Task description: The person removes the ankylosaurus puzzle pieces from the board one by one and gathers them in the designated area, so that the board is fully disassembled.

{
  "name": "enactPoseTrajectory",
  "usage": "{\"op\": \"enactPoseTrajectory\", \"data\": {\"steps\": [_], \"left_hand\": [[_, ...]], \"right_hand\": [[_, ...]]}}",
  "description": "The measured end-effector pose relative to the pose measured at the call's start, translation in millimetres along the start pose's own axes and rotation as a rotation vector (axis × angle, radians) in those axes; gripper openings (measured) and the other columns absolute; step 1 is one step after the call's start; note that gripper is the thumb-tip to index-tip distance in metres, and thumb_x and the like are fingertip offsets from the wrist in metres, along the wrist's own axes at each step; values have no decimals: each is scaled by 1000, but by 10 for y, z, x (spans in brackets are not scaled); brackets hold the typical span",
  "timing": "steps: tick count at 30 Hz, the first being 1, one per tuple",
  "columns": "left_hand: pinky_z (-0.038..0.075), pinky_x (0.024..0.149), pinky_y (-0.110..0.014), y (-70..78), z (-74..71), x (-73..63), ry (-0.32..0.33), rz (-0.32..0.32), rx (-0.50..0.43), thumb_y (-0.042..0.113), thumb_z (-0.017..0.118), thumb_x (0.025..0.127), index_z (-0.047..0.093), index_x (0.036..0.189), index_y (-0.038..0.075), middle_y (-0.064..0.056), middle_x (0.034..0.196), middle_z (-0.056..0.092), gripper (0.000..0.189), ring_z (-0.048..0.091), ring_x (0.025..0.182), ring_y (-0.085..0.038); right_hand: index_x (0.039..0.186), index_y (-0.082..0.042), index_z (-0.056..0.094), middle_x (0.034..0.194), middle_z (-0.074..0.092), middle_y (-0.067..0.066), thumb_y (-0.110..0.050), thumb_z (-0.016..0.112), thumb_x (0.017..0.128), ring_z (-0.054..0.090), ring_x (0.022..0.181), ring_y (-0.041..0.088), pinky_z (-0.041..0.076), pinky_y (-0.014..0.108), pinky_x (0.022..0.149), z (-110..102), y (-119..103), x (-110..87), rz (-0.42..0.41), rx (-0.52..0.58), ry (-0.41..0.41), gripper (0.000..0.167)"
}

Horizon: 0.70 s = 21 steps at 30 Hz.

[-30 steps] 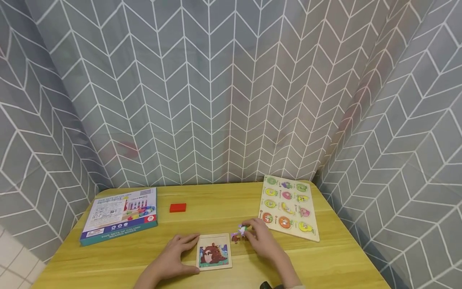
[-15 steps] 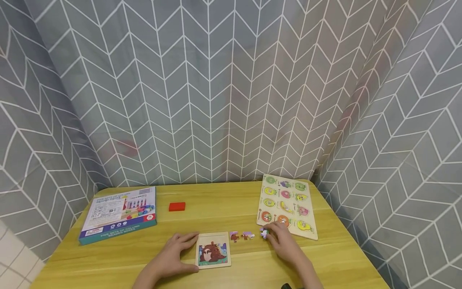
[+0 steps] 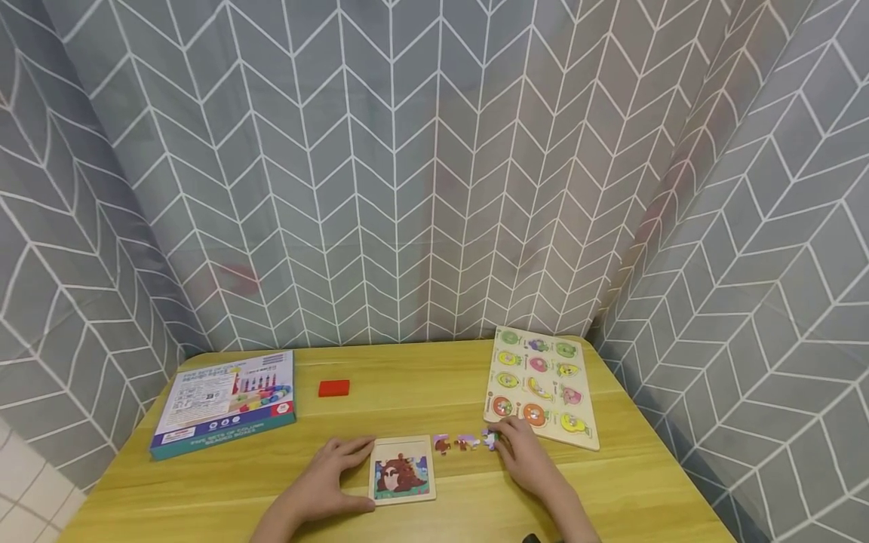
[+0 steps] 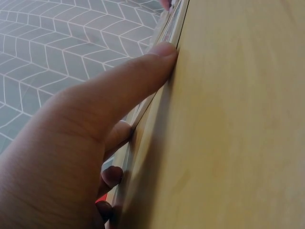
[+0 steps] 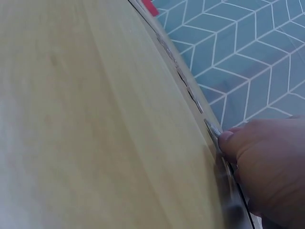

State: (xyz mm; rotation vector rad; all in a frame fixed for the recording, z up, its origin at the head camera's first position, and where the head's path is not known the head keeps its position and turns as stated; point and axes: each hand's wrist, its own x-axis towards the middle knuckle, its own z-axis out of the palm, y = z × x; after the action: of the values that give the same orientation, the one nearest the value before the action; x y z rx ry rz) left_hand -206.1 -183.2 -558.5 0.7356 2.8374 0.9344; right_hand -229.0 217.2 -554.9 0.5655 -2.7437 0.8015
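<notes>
A small wooden jigsaw tray [image 3: 383, 445] lies on the table, showing a partly filled picture of a brown spiny animal. Along its left edge rests my left hand [image 3: 324, 483], thumb tip at the near corner and index finger at the far one. The left wrist view shows that thumb [image 4: 138, 71] nearly straight against the tray's side. To the right of the tray, a brown and purple jigsaw piece [image 3: 443, 444] and another such piece [image 3: 465, 442] lie in a row. At the row's right end my right hand [image 3: 526, 452] pinches a white and purple jigsaw piece [image 3: 489, 439] close over the table.
A wooden fruit puzzle board [image 3: 541, 388] lies just beyond my right hand. A flat toy box [image 3: 224, 403] is at the back left. A red block [image 3: 334, 388] sits behind the tray. A patterned curtain [image 3: 407, 188] hangs along the table's back edge.
My right hand has moved right with its piece, uncovering the second piece in the row, then slightly back left. The left hand and tray have stayed put.
</notes>
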Motion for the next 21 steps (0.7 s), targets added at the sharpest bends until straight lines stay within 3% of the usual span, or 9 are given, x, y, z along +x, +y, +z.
{"op": "enactPoseTrajectory", "data": {"steps": [14, 21], "left_hand": [[45, 99, -47, -18, -6, 8, -8, 0, -2, 73, 80, 79, 55, 157, 17, 1, 163, 50, 99, 39, 112, -13], [44, 99, -46, -9, -10, 7, -11, -5, -7, 72, 81, 78, 55, 157, 17, 2, 163, 49, 99, 38, 112, -14]], "right_hand": [[126, -3, 73, 115, 63, 4, 2, 70, 98, 59, 109, 23, 53, 43, 95, -2, 34, -7, -38, -47, 17, 28], [125, -6, 73, 113, 62, 3, 2, 69, 99, 59, 108, 22, 53, 43, 94, -21, 35, -11, 5, -24, 18, 28]]}}
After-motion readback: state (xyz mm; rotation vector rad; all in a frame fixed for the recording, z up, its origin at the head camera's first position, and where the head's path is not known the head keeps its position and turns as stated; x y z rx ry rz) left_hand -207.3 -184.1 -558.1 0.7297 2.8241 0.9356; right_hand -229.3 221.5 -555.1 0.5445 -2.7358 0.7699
